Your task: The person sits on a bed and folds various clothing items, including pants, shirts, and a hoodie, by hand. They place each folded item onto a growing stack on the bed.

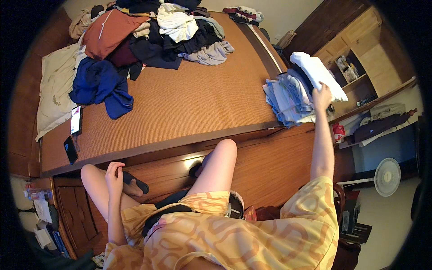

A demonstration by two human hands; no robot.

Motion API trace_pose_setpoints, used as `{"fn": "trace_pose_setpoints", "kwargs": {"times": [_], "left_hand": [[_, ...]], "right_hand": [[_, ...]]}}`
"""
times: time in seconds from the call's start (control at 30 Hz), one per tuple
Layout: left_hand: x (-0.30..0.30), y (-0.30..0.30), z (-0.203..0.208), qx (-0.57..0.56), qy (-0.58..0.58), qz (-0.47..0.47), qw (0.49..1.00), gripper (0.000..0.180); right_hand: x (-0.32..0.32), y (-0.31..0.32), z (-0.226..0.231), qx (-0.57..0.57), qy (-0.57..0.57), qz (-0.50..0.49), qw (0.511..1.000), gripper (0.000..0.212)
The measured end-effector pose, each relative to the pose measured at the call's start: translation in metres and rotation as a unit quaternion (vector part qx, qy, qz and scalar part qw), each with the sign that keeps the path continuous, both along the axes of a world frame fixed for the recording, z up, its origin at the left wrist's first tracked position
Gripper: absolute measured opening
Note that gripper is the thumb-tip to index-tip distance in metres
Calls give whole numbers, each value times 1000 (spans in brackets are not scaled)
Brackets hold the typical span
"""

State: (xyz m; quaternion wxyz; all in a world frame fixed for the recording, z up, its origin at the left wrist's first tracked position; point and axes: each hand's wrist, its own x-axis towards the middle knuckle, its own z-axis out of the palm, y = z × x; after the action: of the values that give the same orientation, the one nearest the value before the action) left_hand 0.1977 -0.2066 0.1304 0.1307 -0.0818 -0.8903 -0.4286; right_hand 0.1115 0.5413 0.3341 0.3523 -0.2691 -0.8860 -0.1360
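With my right arm stretched far out, my right hand grips the near edge of a thick white folded garment. That garment lies slanted at the top right of a stack of folded blue and light-coloured clothes, at the right end of the bed. Part of its underside is hidden by the hand and the stack. My left hand is held above my left thigh, empty, its fingers loosely bent and apart from the thumb. The bed mat stretches between the two hands.
A heap of loose clothes, with an orange garment and a dark blue garment, covers the bed's far left. Beside the pillow lie a lit phone and a black phone. A white fan stands at right.
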Motion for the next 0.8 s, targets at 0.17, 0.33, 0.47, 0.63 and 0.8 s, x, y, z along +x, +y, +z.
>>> {"fn": "trace_pose_setpoints", "kwargs": {"times": [0.17, 0.33, 0.47, 0.63, 0.8], "left_hand": [[-15, -2, -6, 33, -19, 6, 999, 9], [-38, -18, -13, -43, 31, 9, 999, 8], [-67, -52, -23, -70, -7, 69, 995, 13], [-104, -147, -41, -133, 2, 262, 956, 10], [-133, -240, -63, -204, -171, 463, 845, 49]], "right_hand": [[-38, -135, -112, -316, -52, 316, 893, 19], [-72, -312, -278, -387, -222, 444, 777, 29], [-53, -437, -339, -349, -361, 364, 784, 63], [-55, -518, -322, -316, -472, 211, 795, 92], [-69, -527, -310, -291, -529, 168, 779, 96]]}}
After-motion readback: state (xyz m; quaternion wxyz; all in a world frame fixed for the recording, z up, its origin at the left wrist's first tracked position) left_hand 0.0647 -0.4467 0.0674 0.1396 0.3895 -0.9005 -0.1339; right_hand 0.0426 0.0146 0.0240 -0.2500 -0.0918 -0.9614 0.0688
